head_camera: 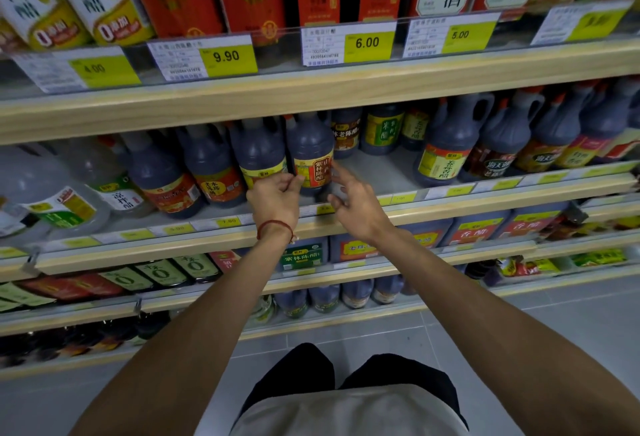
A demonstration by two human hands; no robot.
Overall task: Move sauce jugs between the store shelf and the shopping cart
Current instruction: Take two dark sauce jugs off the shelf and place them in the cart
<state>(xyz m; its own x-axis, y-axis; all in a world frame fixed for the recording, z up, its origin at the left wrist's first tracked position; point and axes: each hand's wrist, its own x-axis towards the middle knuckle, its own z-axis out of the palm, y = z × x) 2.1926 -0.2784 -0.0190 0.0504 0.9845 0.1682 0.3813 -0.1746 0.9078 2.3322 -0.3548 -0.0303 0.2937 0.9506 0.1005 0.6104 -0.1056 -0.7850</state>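
A dark sauce jug (310, 150) with a red and yellow label stands upright at the front of the middle shelf (346, 224). It sits at the right end of a row of similar dark jugs (207, 169). My left hand (277, 198), with a red string on its wrist, has curled fingertips on the lower left of this jug's label. My right hand (355, 201) hovers just right of the jug with its fingers spread and relaxed, holding nothing. No shopping cart is in view.
A gap of bare shelf (381, 176) lies right of the jug, then more dark jugs (446, 148). Clear white jugs (52, 189) stand at the left. The upper shelf holds boxed bottles behind price tags (367, 42). Lower shelves hold more bottles above the grey tiled floor (519, 324).
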